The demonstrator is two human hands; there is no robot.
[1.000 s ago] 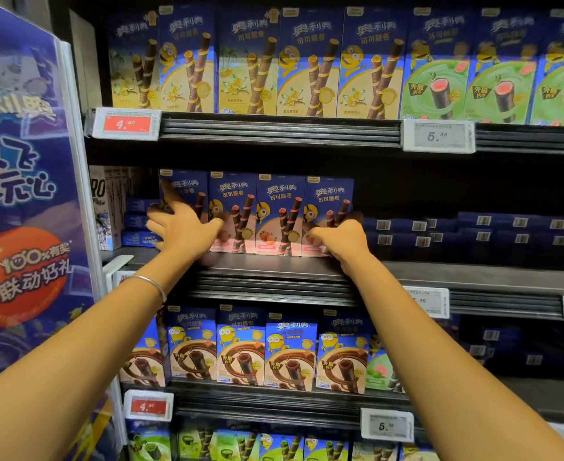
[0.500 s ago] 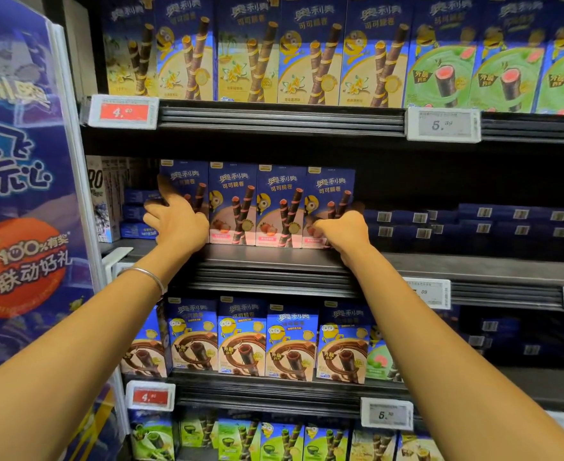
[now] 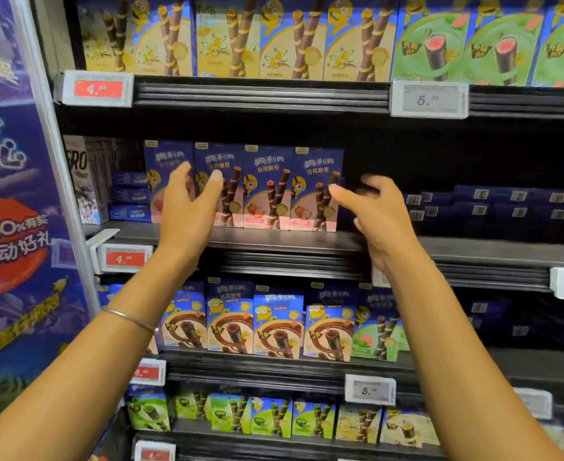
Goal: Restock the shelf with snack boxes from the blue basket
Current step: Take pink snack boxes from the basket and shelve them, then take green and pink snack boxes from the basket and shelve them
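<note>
The left arm (image 3: 74, 377) and the right arm (image 3: 456, 344) were bare and reached forward and up from the lower corners of the view, drawing slightly toward each other. The left grip (image 3: 187, 207) was raised with its back to the camera, its fingers (image 3: 180, 174) nearly straight and the thumb spread off to the right, and it held nothing. The right grip (image 3: 378, 214) hung at about the same height, apart from the left. Its fingers (image 3: 370, 181) were loosely curled with one stretched leftward, and it was likewise empty. A thin bangle (image 3: 129, 319) circled the left wrist.
</note>
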